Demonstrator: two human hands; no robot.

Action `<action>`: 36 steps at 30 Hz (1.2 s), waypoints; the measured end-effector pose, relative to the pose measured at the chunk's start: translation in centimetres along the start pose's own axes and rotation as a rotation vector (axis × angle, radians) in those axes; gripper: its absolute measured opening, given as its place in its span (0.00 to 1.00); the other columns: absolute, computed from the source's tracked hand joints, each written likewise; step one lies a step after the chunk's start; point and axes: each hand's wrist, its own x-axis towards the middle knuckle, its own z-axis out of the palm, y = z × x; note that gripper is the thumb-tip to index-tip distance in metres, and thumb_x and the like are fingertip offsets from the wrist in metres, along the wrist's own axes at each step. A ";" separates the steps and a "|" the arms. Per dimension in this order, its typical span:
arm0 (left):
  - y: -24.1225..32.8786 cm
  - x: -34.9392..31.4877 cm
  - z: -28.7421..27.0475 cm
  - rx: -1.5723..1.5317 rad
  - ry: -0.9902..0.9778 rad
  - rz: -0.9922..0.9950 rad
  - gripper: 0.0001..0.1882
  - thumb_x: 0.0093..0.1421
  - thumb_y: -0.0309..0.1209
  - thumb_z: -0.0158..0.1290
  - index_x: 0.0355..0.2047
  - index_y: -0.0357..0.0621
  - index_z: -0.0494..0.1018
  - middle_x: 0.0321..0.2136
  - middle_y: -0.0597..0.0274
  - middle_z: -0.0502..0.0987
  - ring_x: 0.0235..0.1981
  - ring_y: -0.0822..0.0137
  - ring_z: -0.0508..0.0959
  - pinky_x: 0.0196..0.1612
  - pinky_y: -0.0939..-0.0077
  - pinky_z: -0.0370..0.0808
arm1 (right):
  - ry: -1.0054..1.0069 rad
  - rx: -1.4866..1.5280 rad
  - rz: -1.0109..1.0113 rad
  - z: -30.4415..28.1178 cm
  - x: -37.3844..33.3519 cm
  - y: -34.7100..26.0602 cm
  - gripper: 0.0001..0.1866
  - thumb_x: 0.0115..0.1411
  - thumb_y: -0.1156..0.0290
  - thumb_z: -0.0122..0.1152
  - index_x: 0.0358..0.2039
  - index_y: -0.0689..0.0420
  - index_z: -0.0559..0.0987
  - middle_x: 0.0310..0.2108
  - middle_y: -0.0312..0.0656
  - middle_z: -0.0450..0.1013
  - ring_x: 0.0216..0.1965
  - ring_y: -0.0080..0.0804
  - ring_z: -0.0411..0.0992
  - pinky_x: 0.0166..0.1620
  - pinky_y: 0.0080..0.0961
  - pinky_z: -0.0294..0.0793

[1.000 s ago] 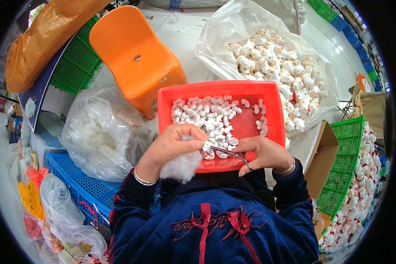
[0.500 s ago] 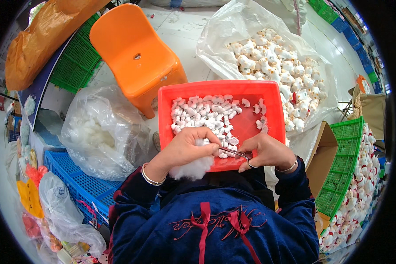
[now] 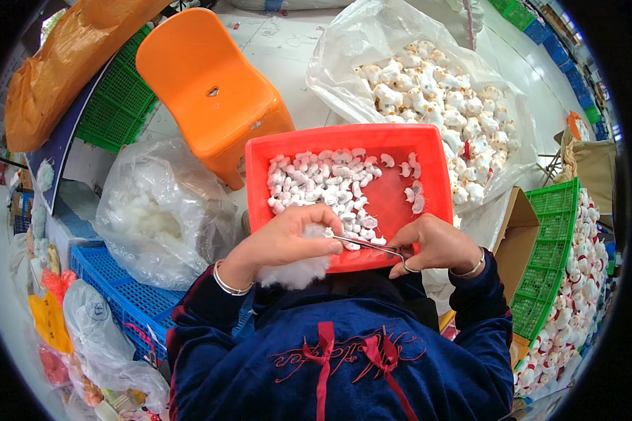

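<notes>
My right hand (image 3: 432, 242) grips the ring handles of slim metal forceps (image 3: 373, 245), which point left toward my other hand. With thumb and fingers bent together, my left hand (image 3: 281, 238) pinches a small white piece (image 3: 328, 231) at the forceps' tip; the fingers hide most of it. A wad of white stuffing (image 3: 296, 272) hangs under the left palm. Both hands are over the near rim of a red plastic tub (image 3: 256, 184). Inside it lie many small curved white fabric pieces (image 3: 321, 181), mostly to the left and middle, with several along the right wall.
An orange chair (image 3: 211, 84) stands beyond the tub to the left. Nearer is a clear bag of stuffing (image 3: 151, 217) beside a blue crate (image 3: 123, 281). A big clear bag (image 3: 337, 63) of white plush pieces sits far right. At right are a cardboard box (image 3: 516, 235) and green crate (image 3: 544, 256).
Both hands remain at the tub's near rim. My left hand and the stuffing have shifted slightly left, and more of the forceps' shaft shows between the hands.
</notes>
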 end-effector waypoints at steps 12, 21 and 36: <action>0.9 -0.5 -0.4 0.186 0.049 0.031 0.03 0.63 0.25 0.62 0.33 0.39 0.79 0.34 0.66 0.82 0.38 0.77 0.79 0.44 0.79 0.76 | 0.007 0.058 0.074 0.0 -1.1 -1.1 0.19 0.52 0.59 0.79 0.32 0.61 0.83 0.17 0.40 0.68 0.19 0.27 0.66 0.26 0.31 0.67; -0.1 -0.4 -0.5 0.266 0.077 0.015 0.05 0.57 0.24 0.61 0.32 0.40 0.76 0.35 0.64 0.81 0.41 0.74 0.78 0.49 0.76 0.74 | 0.072 -0.232 0.027 0.0 -0.9 -2.1 0.19 0.50 0.58 0.79 0.30 0.61 0.83 0.20 0.47 0.73 0.25 0.49 0.75 0.30 0.38 0.72; 0.3 0.5 0.2 0.189 0.098 -0.060 0.16 0.65 0.28 0.60 0.52 0.37 0.78 0.41 0.64 0.82 0.47 0.74 0.79 0.53 0.77 0.75 | 0.158 -0.159 0.063 -1.2 -2.3 -2.2 0.19 0.49 0.63 0.81 0.34 0.63 0.84 0.18 0.43 0.70 0.20 0.33 0.68 0.26 0.31 0.67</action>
